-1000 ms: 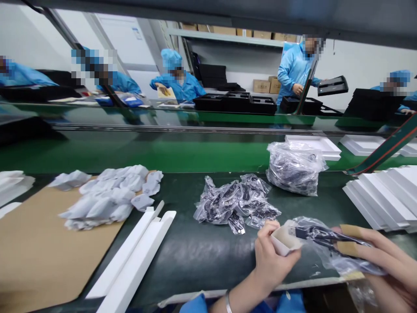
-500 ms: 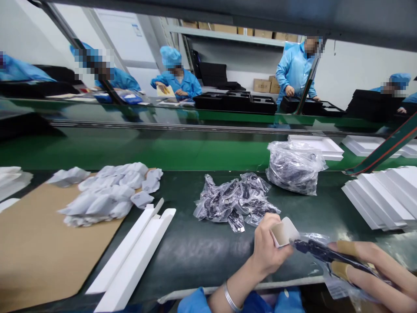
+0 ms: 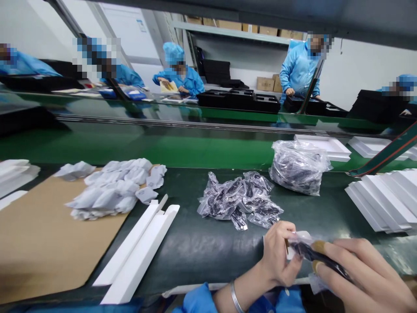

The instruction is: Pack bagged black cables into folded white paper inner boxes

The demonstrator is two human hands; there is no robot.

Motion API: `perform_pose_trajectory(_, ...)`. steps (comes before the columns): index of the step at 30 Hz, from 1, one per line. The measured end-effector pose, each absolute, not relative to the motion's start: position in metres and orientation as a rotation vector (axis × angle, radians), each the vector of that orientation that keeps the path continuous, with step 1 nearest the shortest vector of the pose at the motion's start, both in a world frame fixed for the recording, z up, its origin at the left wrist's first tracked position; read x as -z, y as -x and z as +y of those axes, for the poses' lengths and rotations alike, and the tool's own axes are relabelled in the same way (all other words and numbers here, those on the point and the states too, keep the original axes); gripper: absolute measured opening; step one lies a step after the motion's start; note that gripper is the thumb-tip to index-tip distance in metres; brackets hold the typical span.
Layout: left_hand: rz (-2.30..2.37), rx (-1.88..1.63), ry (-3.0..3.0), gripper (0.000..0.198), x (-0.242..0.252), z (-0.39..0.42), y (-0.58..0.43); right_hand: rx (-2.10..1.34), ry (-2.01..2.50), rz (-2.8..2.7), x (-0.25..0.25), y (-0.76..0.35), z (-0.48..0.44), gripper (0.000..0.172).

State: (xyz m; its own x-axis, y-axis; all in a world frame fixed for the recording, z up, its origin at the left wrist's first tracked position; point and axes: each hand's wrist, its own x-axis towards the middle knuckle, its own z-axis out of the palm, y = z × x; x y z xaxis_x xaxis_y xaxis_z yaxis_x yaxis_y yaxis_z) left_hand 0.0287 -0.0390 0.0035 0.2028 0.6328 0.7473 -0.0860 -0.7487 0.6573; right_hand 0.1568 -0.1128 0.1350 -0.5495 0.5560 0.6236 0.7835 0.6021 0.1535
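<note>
Gripping a small white cardboard box (image 3: 303, 234), the left hand (image 3: 279, 253) is curling its fingers around the walls, above the near edge of the dark green desk (image 3: 189, 256). The right hand (image 3: 350, 269), wearing tan covers on two fingertips, is pinching a black cable in clear plastic film (image 3: 303, 250), its fingers drawn in against the bundle. The cable is pointing at the box's mouth; how far inside it is reaching cannot be told, as the left fingers are hiding much of the rim. Loose film could be catching on the rim or flap and bunching up there; too hard a squeeze from the left hand could be buckling the card walls. The cable is appearing dark and narrowly bundled, its wrapping creased and glossy; the box is showing plain white card.

Farther out, two long white cartons (image 3: 143, 256) are lying side by side at left, and a heap of individually bagged black cables (image 3: 239, 200) is resting mid-desk. Behind the heap, a crumpled clear bag of cables (image 3: 299, 169) is sitting near the green conveyor (image 3: 169, 145). Beyond, co-workers in blue (image 3: 187, 82) are standing or sitting.
</note>
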Motion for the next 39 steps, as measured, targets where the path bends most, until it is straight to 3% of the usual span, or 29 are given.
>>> perform_pose_trajectory(6,0.502,-1.569,-2.01,0.054,0.01,-0.031,-0.027,0.334,1.227,-2.266,-0.114,-0.128,-0.082,0.029)
perform_pose_trajectory(9,0.591,-1.61,-2.04,0.059,0.019,-0.028,-0.027,0.366,1.277,-2.196,-0.104,-0.133,-0.086,0.04)
perform_pose_trajectory(15,0.698,-1.57,-1.921,0.051,0.02,-0.029,-0.024,0.697,1.334,-1.986,-0.091,-0.137,-0.101,0.027)
perform_pose_trajectory(19,0.759,-1.489,-1.896,0.042,0.019,-0.028,-0.02,0.752,1.418,-1.795,-0.074,-0.12,-0.096,0.005)
perform_pose_trajectory(25,0.821,-1.482,-2.004,0.045,0.024,-0.025,-0.019,0.719,1.454,-1.593,-0.073,-0.106,-0.091,0.023)
perform_pose_trajectory(31,0.859,-1.496,-2.047,0.041,0.023,-0.024,-0.018,0.646,1.483,-1.602,-0.071,-0.105,-0.088,0.013)
perform_pose_trajectory(39,0.884,-1.463,-2.062,0.039,0.025,-0.024,-0.023,0.722,1.438,-1.479,-0.071,-0.105,-0.09,0.02)
